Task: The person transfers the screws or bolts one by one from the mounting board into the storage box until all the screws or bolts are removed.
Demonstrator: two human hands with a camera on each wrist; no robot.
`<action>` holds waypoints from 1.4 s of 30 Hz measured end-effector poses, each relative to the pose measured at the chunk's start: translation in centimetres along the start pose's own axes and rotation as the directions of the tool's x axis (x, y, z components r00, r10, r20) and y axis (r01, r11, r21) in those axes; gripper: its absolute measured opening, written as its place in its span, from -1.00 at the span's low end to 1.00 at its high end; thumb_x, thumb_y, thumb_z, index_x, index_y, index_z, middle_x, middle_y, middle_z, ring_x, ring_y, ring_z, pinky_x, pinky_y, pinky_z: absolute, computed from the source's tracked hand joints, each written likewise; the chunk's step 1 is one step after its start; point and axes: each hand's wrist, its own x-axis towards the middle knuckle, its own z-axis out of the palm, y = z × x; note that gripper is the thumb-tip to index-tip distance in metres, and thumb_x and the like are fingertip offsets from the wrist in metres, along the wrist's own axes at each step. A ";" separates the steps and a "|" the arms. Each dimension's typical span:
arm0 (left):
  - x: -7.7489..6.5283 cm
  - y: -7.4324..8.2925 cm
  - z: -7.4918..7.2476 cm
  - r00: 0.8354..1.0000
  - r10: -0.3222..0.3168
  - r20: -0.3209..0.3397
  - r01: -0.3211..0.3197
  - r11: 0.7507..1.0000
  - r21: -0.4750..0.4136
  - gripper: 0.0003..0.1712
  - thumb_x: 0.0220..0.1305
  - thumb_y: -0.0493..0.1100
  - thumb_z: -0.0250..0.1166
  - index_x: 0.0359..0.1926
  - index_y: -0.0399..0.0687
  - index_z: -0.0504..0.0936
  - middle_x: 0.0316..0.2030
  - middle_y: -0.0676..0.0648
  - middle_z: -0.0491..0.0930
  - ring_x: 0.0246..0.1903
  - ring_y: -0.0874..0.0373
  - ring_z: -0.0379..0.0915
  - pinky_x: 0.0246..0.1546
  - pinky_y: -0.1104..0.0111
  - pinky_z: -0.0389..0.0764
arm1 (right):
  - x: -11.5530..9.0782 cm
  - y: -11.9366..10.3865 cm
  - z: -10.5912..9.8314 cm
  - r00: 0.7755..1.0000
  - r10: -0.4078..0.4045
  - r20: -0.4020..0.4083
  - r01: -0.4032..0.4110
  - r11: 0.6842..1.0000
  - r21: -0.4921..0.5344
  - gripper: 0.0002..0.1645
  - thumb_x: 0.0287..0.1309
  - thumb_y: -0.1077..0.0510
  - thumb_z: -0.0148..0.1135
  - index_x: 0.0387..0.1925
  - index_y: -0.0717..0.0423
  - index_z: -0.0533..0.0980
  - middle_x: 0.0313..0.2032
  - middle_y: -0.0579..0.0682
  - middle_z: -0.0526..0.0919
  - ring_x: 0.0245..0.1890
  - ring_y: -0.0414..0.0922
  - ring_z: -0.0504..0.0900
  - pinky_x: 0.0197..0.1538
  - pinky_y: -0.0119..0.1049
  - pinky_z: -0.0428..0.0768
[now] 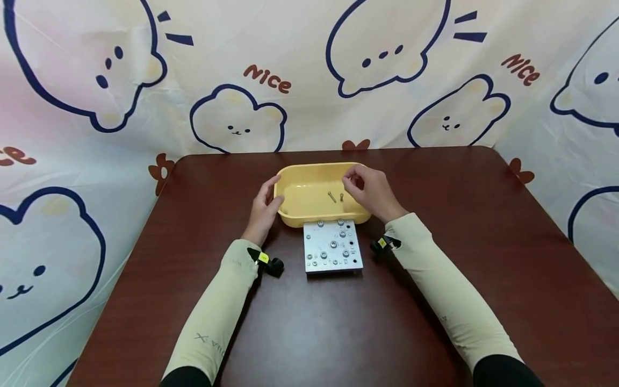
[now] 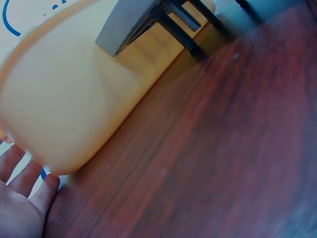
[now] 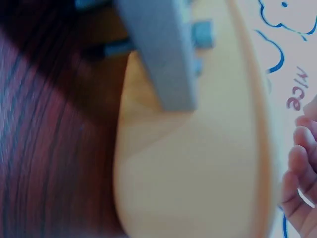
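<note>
A yellow plastic tray (image 1: 309, 217) stands on the table, with two small screws (image 1: 331, 197) lying inside. My left hand (image 1: 261, 215) rests against the tray's left end, its fingers spread and touching the rim. In the left wrist view, the fingers (image 2: 29, 176) lie fairly straight against the outer wall. Over the tray's right part is my right hand (image 1: 369, 191), its fingers bent and the thumb close to the index finger; whether something small is between them is hidden. A silver metal plate (image 1: 319, 242) with several bolts sits in front, its far edge against the tray.
The dark wooden table (image 1: 300, 333) extends around the tray and plate. Threaded bolts (image 2: 178, 34) hold the plate up off the tabletop like legs. A printed cloth (image 1: 309, 118) hangs behind the table and along its sides.
</note>
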 end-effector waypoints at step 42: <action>0.2 -1.0 -0.3 1.000 -0.022 -0.005 0.022 1.000 -0.016 -0.44 0.26 -0.28 0.04 0.28 0.12 0.24 0.28 0.17 0.13 0.29 0.26 -0.03 0.23 0.26 0.11 | -3.1 -7.7 -3.2 0.675 0.105 0.730 -0.100 0.994 -0.051 -0.79 0.07 0.15 0.15 -0.21 0.05 0.44 -0.61 -0.10 0.42 -0.59 -0.26 0.38 -0.52 -0.41 0.38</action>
